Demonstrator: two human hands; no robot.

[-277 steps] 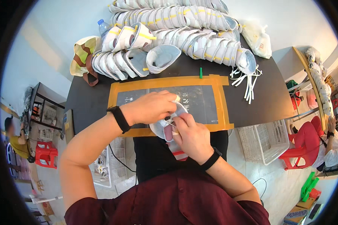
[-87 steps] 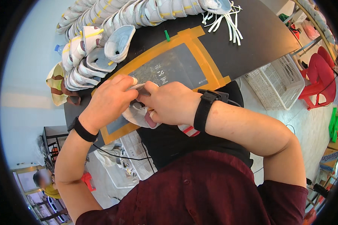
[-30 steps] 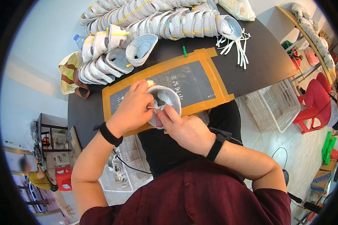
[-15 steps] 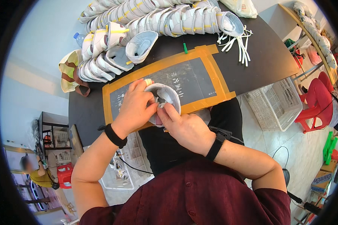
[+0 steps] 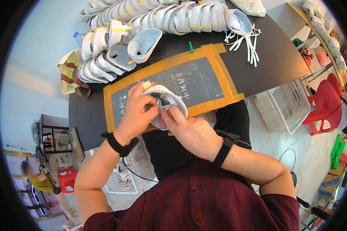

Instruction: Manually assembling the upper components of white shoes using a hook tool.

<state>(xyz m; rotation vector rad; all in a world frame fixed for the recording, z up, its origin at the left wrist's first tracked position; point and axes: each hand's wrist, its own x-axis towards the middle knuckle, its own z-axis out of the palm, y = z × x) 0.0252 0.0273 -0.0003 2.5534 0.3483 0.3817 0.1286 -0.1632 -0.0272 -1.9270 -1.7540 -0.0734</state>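
Dark surface (image 5: pixel 275 65): at its near edge an upper (image 5: pixel 174 98) is held with its opening facing up. The left hand (image 5: pixel 135 111) curls over its left rim, gripping it, thumb and forefinger nearly together. The right hand (image 5: pixel 191 133) is bent in from the near right, thumb and forefinger close together at the opening; whether they pinch anything cannot be told. Farther out come an orange-taped sheet (image 5: pixel 206 82), a green tool (image 5: pixel 191 47) and far rows of nested uppers (image 5: pixel 177 21).
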